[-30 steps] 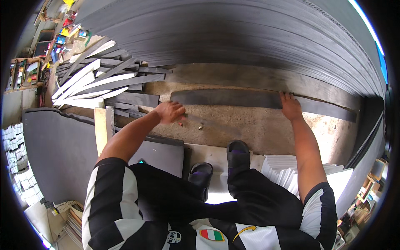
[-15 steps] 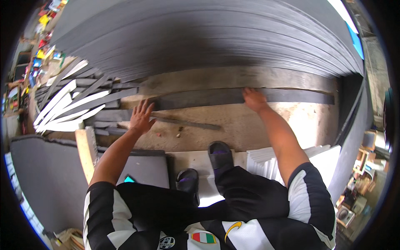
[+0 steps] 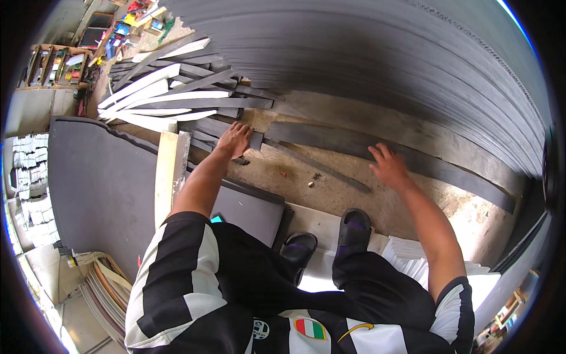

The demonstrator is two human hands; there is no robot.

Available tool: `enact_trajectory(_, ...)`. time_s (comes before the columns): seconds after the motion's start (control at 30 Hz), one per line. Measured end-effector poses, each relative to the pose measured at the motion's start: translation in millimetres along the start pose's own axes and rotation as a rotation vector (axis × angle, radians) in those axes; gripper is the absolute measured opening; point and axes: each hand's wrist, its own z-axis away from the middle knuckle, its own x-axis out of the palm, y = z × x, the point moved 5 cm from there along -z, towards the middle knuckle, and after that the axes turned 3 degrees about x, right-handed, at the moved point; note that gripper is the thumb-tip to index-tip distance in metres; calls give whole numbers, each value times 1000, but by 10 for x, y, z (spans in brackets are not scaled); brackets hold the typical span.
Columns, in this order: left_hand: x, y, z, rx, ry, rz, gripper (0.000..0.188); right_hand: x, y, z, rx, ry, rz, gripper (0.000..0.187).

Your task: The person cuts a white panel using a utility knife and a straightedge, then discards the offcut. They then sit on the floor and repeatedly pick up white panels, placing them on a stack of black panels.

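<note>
My left hand (image 3: pixel 235 140) rests on the right end of a short dark grey strip (image 3: pixel 257 141), its fingers together and bent over it. The strip looks like foam or rubber sheet. My right hand (image 3: pixel 390 166) is open at the near edge of a long dark strip (image 3: pixel 348 142) lying on the floor, fingers apart; whether it touches the strip I cannot tell. A narrow dark strip (image 3: pixel 321 167) lies slantwise between my hands.
A heap of grey and white strips (image 3: pixel 159 97) lies left of my left hand. Ahead rises a tall stack of dark sheets (image 3: pixel 365 53). A wooden post (image 3: pixel 165 177) stands by my left forearm, beside a large grey sheet (image 3: pixel 100 183). White sheets (image 3: pixel 407 253) lie near my right foot.
The view has turned toward the left. My left hand has moved off the long strip's left end to the short strip. My right hand has come off the long strip toward me.
</note>
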Motion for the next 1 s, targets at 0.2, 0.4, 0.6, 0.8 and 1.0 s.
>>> enact_trajectory(0.2, -801, 969, -47, 349, 276, 262, 87, -96, -997, -88, -174, -14, -686, 59)
enact_trajectory(0.4, -1213, 1391, -250, 307, 372, 423, 85, 206, -935, -182, -116, -70, -421, 55)
enact_trajectory(0.6, -924, 1635, 145, 555, 83, 528, 78, 593, -817, -5, -186, -112, -80, 44)
enact_trajectory(0.8, -770, 1519, 192, 235, 226, 499, 77, 342, -783, 214, -156, -243, -239, 38)
enact_trajectory(1.0, -417, 712, -60, -82, 10, 501, 62, -444, 117, 867, -317, -191, 17, 48)
